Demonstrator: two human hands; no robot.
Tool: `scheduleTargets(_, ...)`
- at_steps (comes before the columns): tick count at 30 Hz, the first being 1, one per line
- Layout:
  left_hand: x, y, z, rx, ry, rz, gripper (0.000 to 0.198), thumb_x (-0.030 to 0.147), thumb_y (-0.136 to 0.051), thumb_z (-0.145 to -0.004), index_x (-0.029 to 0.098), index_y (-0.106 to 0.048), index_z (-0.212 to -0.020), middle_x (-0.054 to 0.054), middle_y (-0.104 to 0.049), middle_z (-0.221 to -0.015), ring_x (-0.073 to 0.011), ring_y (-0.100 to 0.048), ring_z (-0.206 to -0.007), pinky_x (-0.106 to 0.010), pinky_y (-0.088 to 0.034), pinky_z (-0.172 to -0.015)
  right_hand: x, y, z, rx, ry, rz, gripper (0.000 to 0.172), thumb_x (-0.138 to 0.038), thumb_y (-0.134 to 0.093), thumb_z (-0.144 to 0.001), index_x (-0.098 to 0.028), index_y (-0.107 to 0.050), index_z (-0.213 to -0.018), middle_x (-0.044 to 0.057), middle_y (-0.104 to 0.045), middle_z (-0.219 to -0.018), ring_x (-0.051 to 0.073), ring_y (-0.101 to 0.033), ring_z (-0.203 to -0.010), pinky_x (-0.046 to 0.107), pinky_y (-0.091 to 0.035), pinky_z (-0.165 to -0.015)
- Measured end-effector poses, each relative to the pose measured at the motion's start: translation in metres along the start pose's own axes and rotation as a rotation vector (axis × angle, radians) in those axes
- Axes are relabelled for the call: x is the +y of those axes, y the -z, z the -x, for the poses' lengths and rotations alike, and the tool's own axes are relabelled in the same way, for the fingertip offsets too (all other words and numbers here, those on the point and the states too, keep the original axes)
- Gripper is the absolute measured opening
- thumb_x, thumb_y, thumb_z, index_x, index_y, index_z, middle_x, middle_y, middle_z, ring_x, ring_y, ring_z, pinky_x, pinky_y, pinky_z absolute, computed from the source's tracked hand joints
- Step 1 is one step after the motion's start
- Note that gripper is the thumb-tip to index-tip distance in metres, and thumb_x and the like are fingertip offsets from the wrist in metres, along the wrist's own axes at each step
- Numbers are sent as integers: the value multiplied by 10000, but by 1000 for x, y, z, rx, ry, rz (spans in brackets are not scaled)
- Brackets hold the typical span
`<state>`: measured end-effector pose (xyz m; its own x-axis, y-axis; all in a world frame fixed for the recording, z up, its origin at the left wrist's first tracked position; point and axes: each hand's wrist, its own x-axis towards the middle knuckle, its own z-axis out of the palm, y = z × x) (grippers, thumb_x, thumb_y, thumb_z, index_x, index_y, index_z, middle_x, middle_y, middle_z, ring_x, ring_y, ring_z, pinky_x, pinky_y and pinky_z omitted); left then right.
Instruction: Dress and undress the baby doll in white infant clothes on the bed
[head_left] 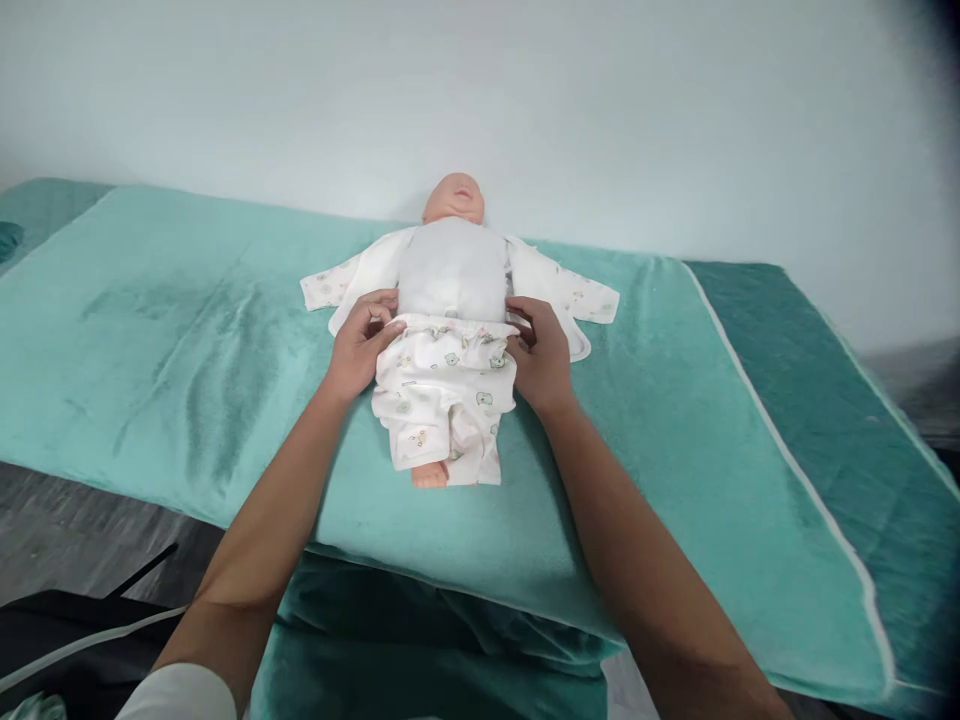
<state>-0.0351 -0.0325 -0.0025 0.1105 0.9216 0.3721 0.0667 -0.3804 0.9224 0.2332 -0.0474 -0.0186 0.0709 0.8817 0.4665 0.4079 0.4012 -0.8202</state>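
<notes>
A baby doll lies on its back on a teal towel, head toward the wall. It wears printed white trousers, and an open white jacket is spread under its arms. My left hand pinches the waistband of the trousers at the doll's left-of-frame hip. On the opposite hip, my right hand grips the same waistband. One bare foot sticks out of a trouser leg.
The towel covers a raised surface against a pale wall. A darker teal cloth with a white stripe lies to the right. Grey floor and a dark object with a white cord sit at lower left.
</notes>
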Motion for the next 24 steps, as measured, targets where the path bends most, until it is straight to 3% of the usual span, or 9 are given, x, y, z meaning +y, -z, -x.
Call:
scheduleTargets(2,-2,-5,-5,46,37,2,250,400,-682,-926,235,-503,-871,-74,-640,-1332,-223,-580,-1257,-350,-443,-1001,-3,2,-9,3,-3,55,371,-183,-563,-807,-290,-655,-1150,74,-675,-1245,267,-641,-1162,449,-554,-999)
scheduleTargets(4,-7,-9,-17,121,86,-72,244,419,-640,-953,249,-473,-903,-49,-673,-1142,-208,-605,-1122,-336,-440,-962,-4,3,-23,11,-11,106,274,-192,-573,-788,-269,-682,-1027,61,-717,-1079,262,-661,-1022,443,-546,-943)
scheduleTargets(7,-19,-13,-42,293,177,-204,246,382,-632,-964,249,-442,-883,10,-544,-870,-177,-531,-871,-305,-406,-846,2,1,-45,31,-64,93,121,-211,-595,-764,-250,-658,-859,31,-685,-844,227,-622,-829,402,-517,-818)
scheduleTargets(10,-33,-18,-64,352,269,-206,272,272,-620,-972,242,-388,-834,32,-436,-806,-156,-453,-794,-293,-368,-805,13,-9,-60,55,-225,-68,40,-259,-615,-761,-247,-603,-797,-4,-589,-708,178,-526,-687,332,-443,-657)
scheduleTargets(14,-44,-20,-67,292,237,-143,208,251,-576,-980,240,-404,-863,30,-480,-826,-149,-474,-817,-280,-386,-815,23,-19,-55,70,-346,-230,129,-350,-651,-795,-256,-575,-841,-21,-561,-716,163,-482,-668,301,-393,-612)
scheduleTargets(17,-40,-14,-57,165,223,-83,176,362,-607,-952,227,-508,-895,7,-576,-893,-161,-525,-877,-280,-422,-806,23,-14,-48,28,-343,-155,235,-448,-701,-828,-257,-564,-828,-14,-585,-761,173,-512,-727,308,-412,-659)
scheduleTargets(21,-29,-3,-49,14,343,-70,279,474,-692,-874,218,-581,-867,3,-584,-810,-172,-533,-799,-291,-414,-722,19,-2,-46,-78,-370,30,353,-520,-697,-867,-241,-542,-715,-6,-554,-703,179,-498,-729,319,-408,-665)
scheduleTargets(24,-24,-2,-48,-27,449,6,274,448,-732,-846,223,-577,-845,22,-518,-705,-145,-476,-673,-284,-376,-650,13,-2,-48,-121,-488,-129,330,-531,-764,-810,-251,-591,-832,9,-640,-758,207,-578,-755,336,-472,-648)
